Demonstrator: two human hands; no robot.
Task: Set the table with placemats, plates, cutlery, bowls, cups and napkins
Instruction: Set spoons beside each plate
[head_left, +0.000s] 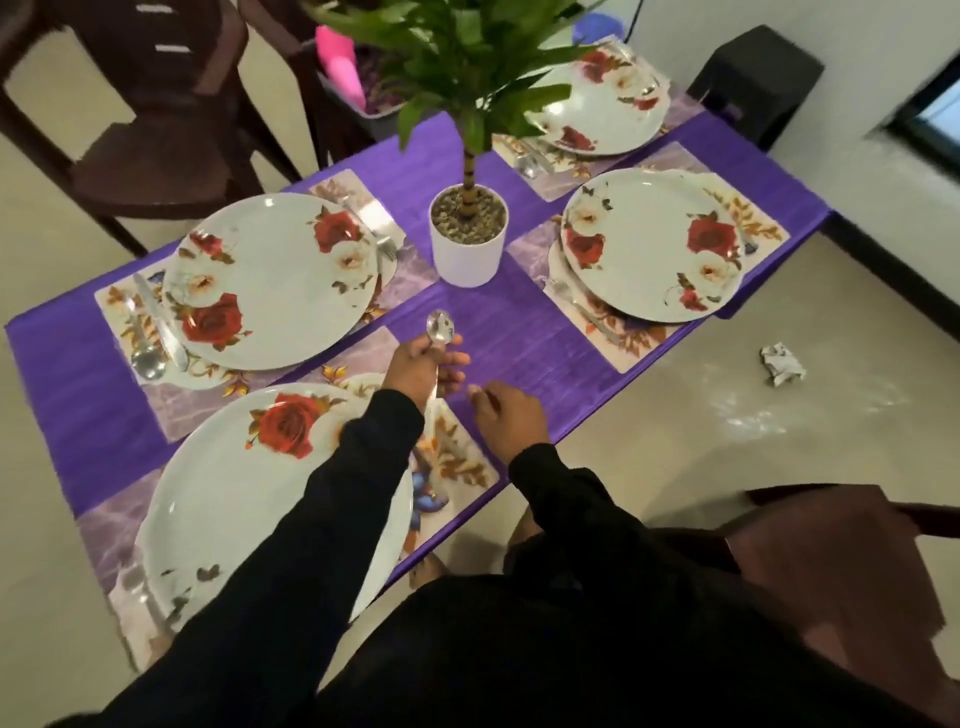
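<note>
Left hand (423, 364) pinches a spoon (440, 327), handle partly hidden behind fingers; right hand (506, 415) hovers relaxed, holding nothing, over near placemat (457, 457).

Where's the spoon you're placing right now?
In the head view, the spoon is held bowl-up in the left hand, above the purple tablecloth just past the nearest plate, in front of the white plant pot.
</note>
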